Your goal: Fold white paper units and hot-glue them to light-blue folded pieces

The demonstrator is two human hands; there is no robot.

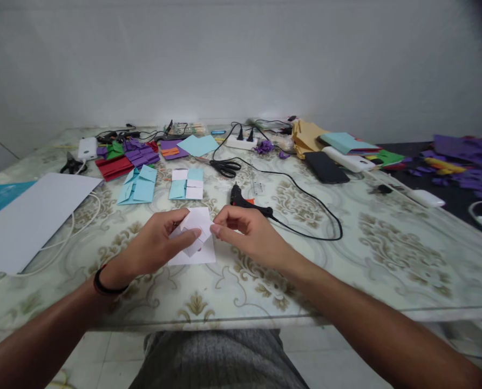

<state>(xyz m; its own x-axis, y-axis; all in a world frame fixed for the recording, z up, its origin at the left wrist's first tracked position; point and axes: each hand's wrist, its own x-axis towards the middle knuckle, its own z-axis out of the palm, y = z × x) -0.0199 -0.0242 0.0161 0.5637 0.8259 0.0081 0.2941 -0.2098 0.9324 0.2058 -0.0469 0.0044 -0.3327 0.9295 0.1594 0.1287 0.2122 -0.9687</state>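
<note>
A folded white paper (196, 219) is held between both hands above a flat white sheet (205, 257) on the patterned table. My left hand (160, 240) grips its left side, with the thumb pressed across the folds. On the right, my right hand (244, 227) pinches the paper's right corner between thumb and fingertips. Beyond the hands lie a small blue and white folded square (186, 184) and a light blue folded piece (138, 185). A black glue gun (251, 202) rests just past my right hand.
Black scissors (225, 168) lie behind the glue gun, whose cord loops right. White sheets (42, 216) cover the left side. A power strip (241, 142), coloured papers (139, 152) and a dark phone (325, 167) are farther back. The table's front edge (241, 324) is near.
</note>
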